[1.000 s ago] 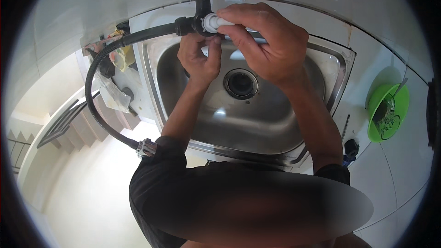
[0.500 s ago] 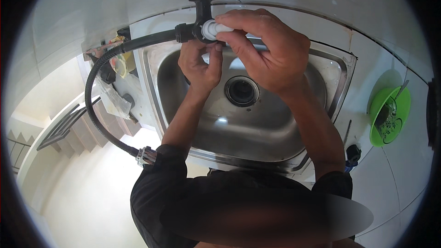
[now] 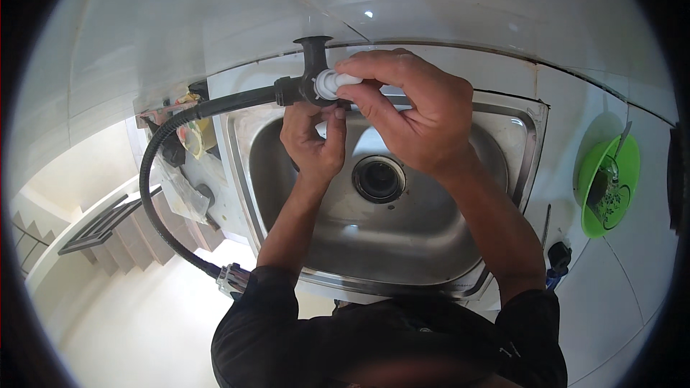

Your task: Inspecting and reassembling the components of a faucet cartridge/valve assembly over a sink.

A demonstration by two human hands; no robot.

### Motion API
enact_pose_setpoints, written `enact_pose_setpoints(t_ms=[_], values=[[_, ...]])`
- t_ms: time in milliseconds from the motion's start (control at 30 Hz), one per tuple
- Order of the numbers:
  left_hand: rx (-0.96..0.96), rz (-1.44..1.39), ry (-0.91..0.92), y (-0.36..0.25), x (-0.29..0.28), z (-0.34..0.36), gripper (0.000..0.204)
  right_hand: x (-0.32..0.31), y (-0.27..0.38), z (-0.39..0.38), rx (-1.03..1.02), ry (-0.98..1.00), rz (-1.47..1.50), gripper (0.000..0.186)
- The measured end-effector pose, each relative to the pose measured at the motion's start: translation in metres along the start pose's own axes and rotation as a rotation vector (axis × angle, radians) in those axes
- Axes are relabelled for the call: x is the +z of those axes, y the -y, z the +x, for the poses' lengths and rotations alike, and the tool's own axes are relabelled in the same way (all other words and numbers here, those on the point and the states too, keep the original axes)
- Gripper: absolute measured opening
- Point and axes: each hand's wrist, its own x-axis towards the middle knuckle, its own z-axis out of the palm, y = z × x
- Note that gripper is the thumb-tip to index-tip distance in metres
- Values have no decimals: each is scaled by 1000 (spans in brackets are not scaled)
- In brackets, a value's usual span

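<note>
A black wall-mounted faucet (image 3: 314, 65) juts out over the far edge of the steel sink. At the front of its body sits a white plastic piece (image 3: 348, 81) with a narrow stem. Thumb and fingers of my right hand (image 3: 431, 118) pinch that stem from the right. Just below the faucet body, my left hand (image 3: 316, 145) is closed around its underside, the fingertips partly hidden behind it. From the faucet's left side a black flexible hose (image 3: 146, 187) curves down to a silvery end piece (image 3: 232, 280) beside my left sleeve.
Under my forearms lies the sink (image 3: 402, 244) with its round drain (image 3: 379, 179). A green bowl (image 3: 627, 194) holding metal utensils stands on the right counter, near a dark tool with a blue part (image 3: 557, 259). Clutter and plastic (image 3: 183, 197) sit at the left; stairs (image 3: 136, 237) drop beyond.
The view has tilted, so the faucet, sink and hands appear lower in the picture. Both hands keep their places at the faucet, the right one still pinching the white piece.
</note>
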Motion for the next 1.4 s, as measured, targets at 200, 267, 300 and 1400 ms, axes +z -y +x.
enact_pose_setpoints(t_ms=[200, 267, 300, 1400], values=[[-12, -21, -2, -3, 1, 2, 11, 0, 1, 0, 10, 9, -18, 21], [-24, -13, 2, -1, 1, 0, 11, 1, 0, 1, -20, 15, -32, 22], [-25, -11, 2, -2, 1, 0, 11, 1, 1, 1, -19, 14, -31, 22], [2, 32, -5, -1, 1, -1, 9, 2, 7, 2, -113, 56, -54, 25]])
